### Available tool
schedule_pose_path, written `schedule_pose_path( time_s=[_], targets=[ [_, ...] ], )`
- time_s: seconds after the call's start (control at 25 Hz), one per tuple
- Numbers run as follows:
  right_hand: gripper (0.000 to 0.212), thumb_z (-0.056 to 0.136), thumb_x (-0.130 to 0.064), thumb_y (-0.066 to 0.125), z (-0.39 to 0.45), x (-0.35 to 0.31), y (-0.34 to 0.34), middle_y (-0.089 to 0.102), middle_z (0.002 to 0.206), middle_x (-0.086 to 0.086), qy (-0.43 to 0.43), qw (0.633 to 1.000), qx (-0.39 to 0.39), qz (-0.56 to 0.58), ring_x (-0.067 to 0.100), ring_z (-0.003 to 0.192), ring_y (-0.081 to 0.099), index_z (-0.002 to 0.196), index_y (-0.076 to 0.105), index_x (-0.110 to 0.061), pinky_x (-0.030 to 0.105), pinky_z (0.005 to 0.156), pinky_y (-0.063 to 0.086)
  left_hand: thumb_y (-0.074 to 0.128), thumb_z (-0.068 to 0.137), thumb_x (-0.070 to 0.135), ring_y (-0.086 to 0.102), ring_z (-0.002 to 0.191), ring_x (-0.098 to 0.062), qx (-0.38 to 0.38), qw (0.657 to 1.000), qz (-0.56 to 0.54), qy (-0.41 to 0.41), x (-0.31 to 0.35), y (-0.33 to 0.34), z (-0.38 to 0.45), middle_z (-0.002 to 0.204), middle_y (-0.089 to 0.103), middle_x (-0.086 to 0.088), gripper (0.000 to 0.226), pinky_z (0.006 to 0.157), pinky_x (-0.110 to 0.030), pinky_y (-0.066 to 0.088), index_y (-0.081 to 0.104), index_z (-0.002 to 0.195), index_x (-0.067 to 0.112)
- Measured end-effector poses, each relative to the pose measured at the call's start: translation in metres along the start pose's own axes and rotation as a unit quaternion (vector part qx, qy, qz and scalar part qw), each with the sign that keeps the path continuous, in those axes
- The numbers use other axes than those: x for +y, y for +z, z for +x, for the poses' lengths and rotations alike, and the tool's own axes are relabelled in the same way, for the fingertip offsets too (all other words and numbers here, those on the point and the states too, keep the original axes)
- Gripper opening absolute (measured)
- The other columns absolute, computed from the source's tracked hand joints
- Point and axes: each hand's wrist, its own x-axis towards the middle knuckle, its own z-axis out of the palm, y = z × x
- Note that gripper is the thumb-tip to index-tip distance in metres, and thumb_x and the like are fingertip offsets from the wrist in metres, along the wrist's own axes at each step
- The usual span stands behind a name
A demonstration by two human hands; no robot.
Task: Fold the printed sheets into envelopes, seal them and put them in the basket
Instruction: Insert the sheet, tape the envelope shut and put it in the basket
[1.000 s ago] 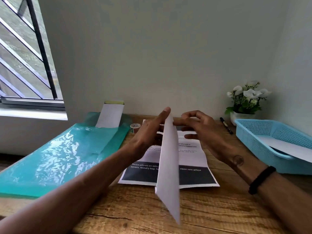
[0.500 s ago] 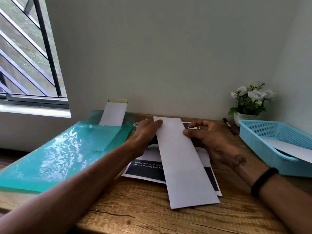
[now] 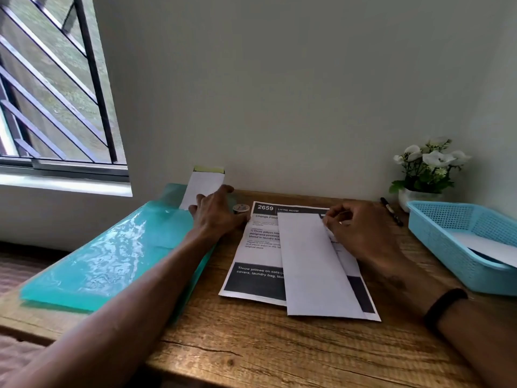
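A long white folded sheet lies on top of a stack of printed sheets in the middle of the wooden table. My right hand rests at the folded sheet's far right corner, with its fingertips pinching that edge. My left hand reaches left with straight fingers and touches a white envelope that sticks out of a teal plastic folder. A blue basket at the right holds a white folded paper.
A small roll of tape sits beside my left hand. A black marker and a white pot of flowers stand at the back right. The wall is close behind; a window is at the left.
The folded sheet has been laid flat on the printed stack. My left hand has let go of it and moved left to the envelope in the teal folder.
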Motion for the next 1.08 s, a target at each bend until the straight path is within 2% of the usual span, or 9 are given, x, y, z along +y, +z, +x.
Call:
schedule_pose_path(
  time_s=[0.12, 0.24, 0.36, 0.52, 0.64, 0.72, 0.84, 0.92, 1.08],
  targets=[
    [0.004, 0.088, -0.021, 0.077, -0.001, -0.004, 0.003, 0.073, 0.089, -0.005, -0.055, 0.998, -0.013, 0.022, 0.006, 0.084, 0.067, 0.086, 0.075, -0.02, 0.033, 0.072, 0.06, 0.082, 0.08, 0.056, 0.044, 0.13, -0.036, 0.01, 0.999, 0.033, 0.013, -0.001, 0.004, 0.003, 0.134, 0.065, -0.012, 0.079, 0.105, -0.051, 0.039, 0.051, 0.146, 0.026],
    [0.001, 0.088, -0.018, 0.075, -0.001, -0.003, 0.004, 0.074, 0.089, 0.001, -0.081, 0.996, -0.025, 0.021, 0.014, 0.087, 0.069, 0.089, 0.076, -0.017, 0.04, 0.076, 0.061, 0.076, 0.084, 0.058, 0.041, 0.132, -0.036, -0.017, 0.998, 0.067, 0.002, -0.001, 0.009, 0.002, 0.137, 0.057, -0.015, 0.068, 0.107, -0.051, 0.038, 0.059, 0.141, 0.024],
    [0.003, 0.088, -0.017, 0.076, -0.003, -0.004, 0.003, 0.074, 0.09, -0.001, -0.087, 0.996, -0.013, 0.032, 0.012, 0.086, 0.07, 0.091, 0.076, -0.017, 0.033, 0.075, 0.061, 0.079, 0.085, 0.051, 0.047, 0.127, -0.034, -0.003, 0.999, 0.034, 0.013, 0.001, 0.007, 0.0, 0.13, 0.06, -0.013, 0.058, 0.101, -0.046, 0.041, 0.065, 0.132, 0.021],
    [0.01, 0.089, -0.033, 0.078, 0.0, -0.013, -0.001, 0.074, 0.089, -0.017, -0.055, 0.992, 0.032, 0.107, 0.0, 0.084, 0.071, 0.097, 0.075, -0.027, 0.013, 0.068, 0.057, 0.082, 0.086, 0.037, 0.066, 0.1, -0.009, 0.041, 0.975, -0.16, 0.148, 0.035, -0.007, -0.012, 0.114, 0.075, 0.001, 0.045, 0.083, -0.016, 0.051, 0.07, 0.126, 0.02],
    [0.041, 0.076, -0.053, 0.083, 0.003, -0.025, -0.002, 0.079, 0.097, -0.004, 0.032, 0.958, -0.032, 0.283, 0.012, 0.085, 0.078, 0.106, 0.074, -0.027, 0.028, 0.069, 0.064, 0.077, 0.082, 0.036, 0.062, 0.095, -0.006, 0.049, 0.944, -0.122, 0.302, 0.065, -0.006, -0.031, 0.106, 0.069, 0.008, 0.048, 0.087, -0.021, 0.049, 0.07, 0.128, 0.026],
    [0.053, 0.067, -0.053, 0.087, 0.005, -0.027, 0.0, 0.081, 0.101, 0.005, 0.075, 0.925, -0.089, 0.36, 0.022, 0.087, 0.08, 0.11, 0.075, -0.024, 0.037, 0.071, 0.066, 0.076, 0.082, 0.034, 0.06, 0.098, -0.01, 0.022, 0.929, -0.101, 0.356, 0.072, 0.0, -0.041, 0.105, 0.064, 0.007, 0.053, 0.088, -0.025, 0.05, 0.067, 0.133, 0.026],
    [0.047, 0.071, -0.047, 0.09, 0.006, -0.019, -0.004, 0.081, 0.105, 0.002, 0.071, 0.91, -0.147, 0.381, 0.024, 0.095, 0.079, 0.11, 0.078, -0.024, 0.035, 0.077, 0.065, 0.075, 0.084, 0.036, 0.059, 0.101, -0.011, 0.012, 0.924, -0.1, 0.368, 0.073, 0.001, -0.045, 0.107, 0.065, 0.01, 0.065, 0.089, -0.033, 0.052, 0.053, 0.146, 0.033],
    [0.042, 0.071, -0.046, 0.09, 0.005, -0.013, -0.007, 0.081, 0.106, 0.003, 0.072, 0.902, -0.176, 0.388, 0.024, 0.097, 0.079, 0.107, 0.08, -0.027, 0.032, 0.078, 0.064, 0.075, 0.086, 0.039, 0.058, 0.102, -0.009, 0.026, 0.922, -0.106, 0.371, 0.073, -0.001, -0.044, 0.11, 0.066, 0.016, 0.07, 0.088, -0.031, 0.051, 0.046, 0.149, 0.039],
    [0.046, 0.066, -0.036, 0.095, 0.005, -0.013, -0.007, 0.081, 0.106, -0.007, 0.052, 0.916, -0.167, 0.361, 0.014, 0.097, 0.078, 0.109, 0.078, -0.034, 0.028, 0.073, 0.064, 0.075, 0.088, 0.048, 0.056, 0.108, -0.004, 0.035, 0.923, -0.103, 0.37, 0.074, 0.0, -0.043, 0.115, 0.068, 0.022, 0.071, 0.088, -0.029, 0.052, 0.041, 0.151, 0.043]
  ],
)
